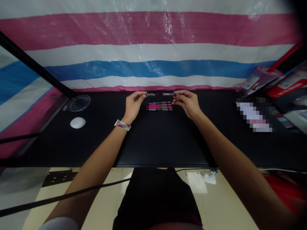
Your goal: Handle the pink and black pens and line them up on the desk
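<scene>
Over the black table, my left hand (pixel 133 104) pinches a dark grey pen cap (pixel 151 94) between thumb and fingertips. Facing it across a small gap is a pen (pixel 168 94) with a light, clear-looking barrel, gripped at its right end by my right hand (pixel 188 103). Just below the gap, several pens (pixel 159 106) lie side by side in a small stack, some black and grey, others bright pink. The lower fingers of my right hand come close to the right ends of these pens; whether they touch, I cannot tell.
On the left of the black table (pixel 163 137) are a white rounded object (pixel 78 122) and a clear plastic lid or dish (pixel 78 103). At the right stand a clear tub with a red rim (pixel 261 78) and a blurred-out item (pixel 254 116). Striped sheeting (pixel 153 51) hangs behind.
</scene>
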### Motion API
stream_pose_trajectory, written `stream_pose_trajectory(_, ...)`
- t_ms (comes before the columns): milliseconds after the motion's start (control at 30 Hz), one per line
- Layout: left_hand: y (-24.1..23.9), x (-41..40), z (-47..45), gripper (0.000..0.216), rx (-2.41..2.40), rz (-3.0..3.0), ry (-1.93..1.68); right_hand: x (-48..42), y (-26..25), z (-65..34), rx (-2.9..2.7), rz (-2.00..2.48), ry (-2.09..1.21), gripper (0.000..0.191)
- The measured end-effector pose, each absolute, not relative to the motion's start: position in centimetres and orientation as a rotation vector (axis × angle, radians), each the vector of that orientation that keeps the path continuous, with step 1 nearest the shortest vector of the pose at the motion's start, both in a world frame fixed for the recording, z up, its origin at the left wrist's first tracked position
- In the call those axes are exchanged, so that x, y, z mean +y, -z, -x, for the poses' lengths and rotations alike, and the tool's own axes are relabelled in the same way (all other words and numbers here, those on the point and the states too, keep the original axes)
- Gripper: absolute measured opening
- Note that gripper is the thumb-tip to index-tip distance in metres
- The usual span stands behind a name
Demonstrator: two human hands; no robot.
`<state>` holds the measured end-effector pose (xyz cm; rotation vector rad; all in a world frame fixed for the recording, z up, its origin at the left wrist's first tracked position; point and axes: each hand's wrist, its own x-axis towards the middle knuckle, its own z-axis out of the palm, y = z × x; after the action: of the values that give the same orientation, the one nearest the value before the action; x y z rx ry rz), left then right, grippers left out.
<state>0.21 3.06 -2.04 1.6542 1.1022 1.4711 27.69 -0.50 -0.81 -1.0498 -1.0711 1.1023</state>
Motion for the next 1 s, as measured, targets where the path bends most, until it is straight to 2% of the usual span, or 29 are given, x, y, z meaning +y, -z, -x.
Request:
stream_pose_trajectory(267, 1.92, 3.09, -0.20, 0.009, 1.122, -1.592, -1.562, -0.04, 1.25, -28.10, -1.060, 1.111, -1.067, 0.017)
stream_pose_trajectory(1000, 1.75, 2.82, -0.08, 0.010, 1.149, -1.635, -1.503, -0.29, 1.04, -27.95, -1.013, 1.068, -1.071, 0.014)
